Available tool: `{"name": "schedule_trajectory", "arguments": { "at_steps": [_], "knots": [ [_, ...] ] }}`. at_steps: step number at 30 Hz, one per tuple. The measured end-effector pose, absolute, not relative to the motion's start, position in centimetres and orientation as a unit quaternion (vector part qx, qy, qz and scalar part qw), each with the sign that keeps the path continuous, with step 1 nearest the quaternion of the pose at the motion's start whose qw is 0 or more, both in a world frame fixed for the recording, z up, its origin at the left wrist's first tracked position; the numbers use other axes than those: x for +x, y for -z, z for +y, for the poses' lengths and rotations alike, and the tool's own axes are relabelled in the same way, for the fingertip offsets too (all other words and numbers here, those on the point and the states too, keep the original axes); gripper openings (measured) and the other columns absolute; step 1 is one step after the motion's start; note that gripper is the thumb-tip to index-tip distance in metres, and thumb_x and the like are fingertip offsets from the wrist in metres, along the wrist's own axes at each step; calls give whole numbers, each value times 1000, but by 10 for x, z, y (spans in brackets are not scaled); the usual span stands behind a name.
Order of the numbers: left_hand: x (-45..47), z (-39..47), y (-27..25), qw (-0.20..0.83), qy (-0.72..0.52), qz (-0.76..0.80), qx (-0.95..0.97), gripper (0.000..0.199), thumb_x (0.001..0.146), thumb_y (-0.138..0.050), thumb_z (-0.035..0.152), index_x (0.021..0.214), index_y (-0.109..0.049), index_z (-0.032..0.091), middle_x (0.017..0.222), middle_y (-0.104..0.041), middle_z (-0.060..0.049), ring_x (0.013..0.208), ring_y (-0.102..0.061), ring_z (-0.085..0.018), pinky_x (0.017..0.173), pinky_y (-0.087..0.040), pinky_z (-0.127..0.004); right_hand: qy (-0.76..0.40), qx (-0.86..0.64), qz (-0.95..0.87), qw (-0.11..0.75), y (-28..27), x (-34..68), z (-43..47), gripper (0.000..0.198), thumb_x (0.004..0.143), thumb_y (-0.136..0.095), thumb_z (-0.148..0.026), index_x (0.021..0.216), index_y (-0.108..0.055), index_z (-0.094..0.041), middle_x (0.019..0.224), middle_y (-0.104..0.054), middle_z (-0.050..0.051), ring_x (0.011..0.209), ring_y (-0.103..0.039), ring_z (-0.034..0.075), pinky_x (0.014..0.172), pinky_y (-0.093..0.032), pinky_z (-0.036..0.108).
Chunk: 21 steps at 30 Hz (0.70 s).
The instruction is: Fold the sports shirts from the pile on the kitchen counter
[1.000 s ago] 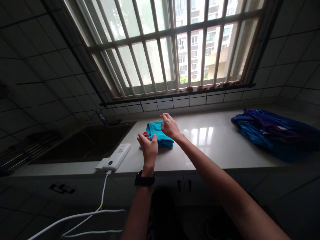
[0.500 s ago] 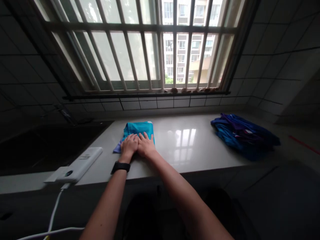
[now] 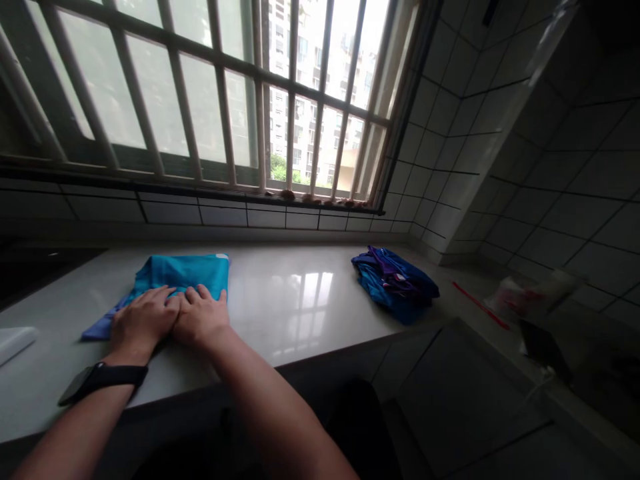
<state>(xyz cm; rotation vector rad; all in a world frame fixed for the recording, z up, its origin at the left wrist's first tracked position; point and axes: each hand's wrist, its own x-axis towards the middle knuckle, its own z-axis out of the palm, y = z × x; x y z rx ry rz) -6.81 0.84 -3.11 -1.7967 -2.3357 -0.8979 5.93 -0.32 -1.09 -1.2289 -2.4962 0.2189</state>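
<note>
On the glossy pale counter lies folded turquoise cloth.

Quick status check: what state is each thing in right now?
Left hand: open, palm down on the turquoise cloth.
Right hand: open, palm down, touching the left.
Turquoise cloth: folded, lying on the counter.
Lavender cloth: partly covered, corner showing.
Blue-purple clothes pile: crumpled.
Watch: strapped on left wrist.
White device: cut off, cannot tell.
</note>
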Motion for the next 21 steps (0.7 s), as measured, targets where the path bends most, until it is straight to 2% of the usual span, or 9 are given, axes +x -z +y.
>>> {"name": "schedule_trajectory", "arguments": {
  "at_steps": [4,6,9,12,15,19,21],
  "knots": [
    [-64,3,28,28,257,-776,-576,55,90,-28,41,131,-63,30,145,-66,2,141,-53,-25,120,-36,-44,-19,-411,-897,162,10,76,-18,40,103,-45,-28,140,-58,-20,151,-60,5,142,-48,27,118,-41,52],
    [-64,3,29,39,246,-783,-570,56,92,-25,43,133,-61,31,151,-61,3,141,-52,-25,120,-36,-44,16,-377,-917,130,7,92,-33,31,102,-47,-27,124,-68,-22,141,-67,2,135,-54,25,120,-37,51],
    [-64,5,32,49,219,-789,-572,59,95,-21,43,136,-60,24,159,-54,-2,141,-51,-25,119,-36,-43,53,-328,-938,95,-4,136,-62,25,101,-49,-27,104,-74,-25,127,-74,0,124,-60,22,125,-28,49],
    [-63,6,30,41,209,-791,-574,60,96,-23,38,139,-60,16,159,-53,-8,141,-51,-25,118,-36,-40,47,-385,-907,165,-25,211,-79,33,105,-46,-36,125,-69,-23,131,-72,5,121,-62,22,122,-32,42],
    [-59,5,26,39,229,-786,-573,57,94,-31,32,136,-64,11,155,-56,-12,137,-54,-26,116,-37,-39,73,-562,-799,199,-53,311,-73,39,102,-48,-28,137,-64,-20,134,-68,12,123,-62,25,112,-42,39],
    [-53,0,21,32,259,-783,-565,50,90,-42,27,129,-68,10,150,-60,-15,133,-56,-27,113,-38,-39,150,-772,-585,197,-82,440,-48,50,100,-48,-23,149,-55,-16,137,-63,21,125,-63,29,102,-49,39],
    [-52,-2,20,26,267,-783,-562,48,90,-43,26,128,-68,10,150,-61,-15,132,-57,-27,112,-38,-40,138,-824,-524,166,-85,486,-39,48,99,-52,-26,143,-61,-10,128,-67,24,117,-68,29,95,-53,37]
  ]
}}
